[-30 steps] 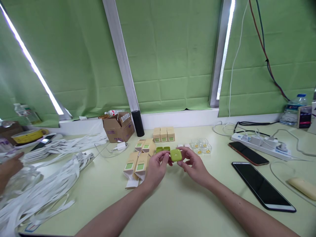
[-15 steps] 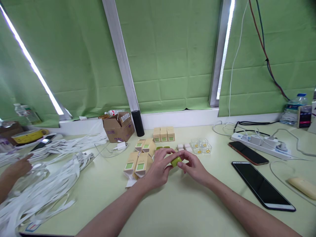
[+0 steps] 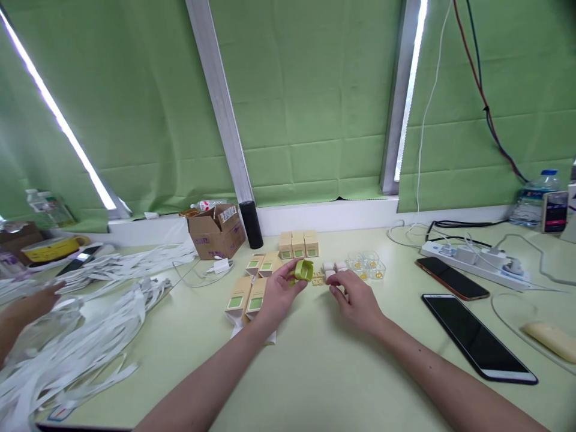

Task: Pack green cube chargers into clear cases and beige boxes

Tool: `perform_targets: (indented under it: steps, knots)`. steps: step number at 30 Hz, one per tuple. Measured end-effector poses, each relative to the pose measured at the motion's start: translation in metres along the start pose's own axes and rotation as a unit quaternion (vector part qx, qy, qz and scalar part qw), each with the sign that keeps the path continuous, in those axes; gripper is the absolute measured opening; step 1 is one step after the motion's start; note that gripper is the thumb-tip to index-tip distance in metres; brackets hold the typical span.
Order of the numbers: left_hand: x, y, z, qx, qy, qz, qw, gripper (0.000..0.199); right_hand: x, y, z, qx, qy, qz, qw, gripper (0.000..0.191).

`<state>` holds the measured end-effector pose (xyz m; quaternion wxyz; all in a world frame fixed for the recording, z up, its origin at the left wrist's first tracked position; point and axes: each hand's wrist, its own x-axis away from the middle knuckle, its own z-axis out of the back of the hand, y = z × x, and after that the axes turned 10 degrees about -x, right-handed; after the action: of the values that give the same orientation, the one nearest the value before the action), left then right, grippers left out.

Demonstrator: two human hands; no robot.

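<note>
My left hand [image 3: 281, 292] holds a small green case [image 3: 304, 270], its hollow side showing, above the pale table. My right hand [image 3: 353, 294] has its fingers bent down beside small pinkish-white blocks [image 3: 329, 266]; whether its fingertips pinch anything is hidden. Small yellowish pieces [image 3: 318, 281] lie between the hands. Clear containers with yellow centres [image 3: 369, 264] stand behind my right hand. Left of my left hand are open cream boxes with green labels [image 3: 238, 294], and three closed cream boxes [image 3: 298, 245] stand in a row further back.
White straps [image 3: 94, 336] spread over the left side, where another person's hand [image 3: 33, 305] reaches in. Behind are a cardboard box [image 3: 216, 234] and a black cylinder [image 3: 251, 225]. Two phones [image 3: 479, 339] and a power strip [image 3: 477, 264] lie at the right.
My hands have moved apart. The green case has gone left and up in my left hand and now shows its hollow side. My right hand has let go of it and moved right.
</note>
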<state>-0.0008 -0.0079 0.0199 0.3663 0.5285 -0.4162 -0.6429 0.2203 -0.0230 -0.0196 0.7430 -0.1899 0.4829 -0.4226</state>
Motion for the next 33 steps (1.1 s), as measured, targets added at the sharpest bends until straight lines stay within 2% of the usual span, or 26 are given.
perform_targets:
  steps: [3, 6, 9, 13, 25, 33]
  knots:
    - [0.0, 0.001, 0.0, 0.101, -0.016, 0.028, 0.994, 0.058, 0.0, 0.003, -0.001, 0.124, -0.058, 0.058, 0.989, 0.028]
    - [0.001, 0.003, -0.001, 0.156, -0.051, 0.039, 0.986, 0.05, 0.001, 0.002, -0.005, 0.193, -0.111, 0.064, 0.973, 0.037]
    - [0.002, 0.005, -0.002, 0.196, -0.089, 0.049, 0.975, 0.044, 0.001, 0.0, -0.008, 0.244, -0.148, 0.061, 0.956, 0.033]
    - [0.004, 0.008, -0.002, 0.216, -0.107, 0.06, 0.969, 0.043, 0.0, -0.003, -0.01, 0.273, -0.167, 0.061, 0.945, 0.027]
    - [0.001, 0.0, 0.0, 0.246, -0.092, 0.068, 0.962, 0.036, -0.002, -0.002, -0.01, 0.266, -0.159, 0.103, 0.945, 0.036]
    - [-0.001, -0.004, 0.001, 0.237, -0.049, 0.068, 0.968, 0.034, -0.002, 0.0, -0.008, 0.146, -0.055, 0.126, 0.98, 0.024]
